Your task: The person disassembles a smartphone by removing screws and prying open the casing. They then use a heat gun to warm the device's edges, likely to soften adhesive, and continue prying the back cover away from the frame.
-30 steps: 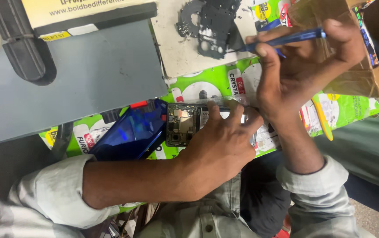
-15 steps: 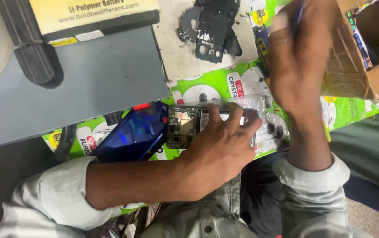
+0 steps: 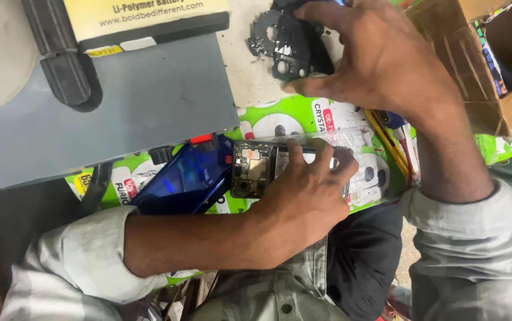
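We saw the left hand (image 3: 303, 199) laid over an opened phone (image 3: 256, 169), its fingers pressed down along the top edge and its thumb tucked under the lower edge, so the hand was clamped on the phone and pinned it flat. The phone lay on a green printed sheet (image 3: 268, 122) at about the middle of the view, with its bare circuit board showing at the 9 o'clock end. Touching that end, toward 9 o'clock, lay a glossy blue back cover (image 3: 187, 181), tilted.

The right hand (image 3: 381, 59) was up at 1 o'clock, its fingers curled around a black plastic inner frame (image 3: 291, 44). The thumb pressed the frame's lower edge and the fingertips hooked over its upper edge, so the grip was closed on that part. The frame sat over a dirty white patch of worktop (image 3: 250, 80).

At 10 o'clock lay a grey slab (image 3: 119, 113), with a yellow-and-black box (image 3: 149, 21) beyond it at 11 o'clock and a black strap (image 3: 59, 59) across its corner. At 2 o'clock stood a torn cardboard box (image 3: 476, 77). Yellow-handled tools (image 3: 390, 142) lay just beside the right wrist, at 3 o'clock from the phone.
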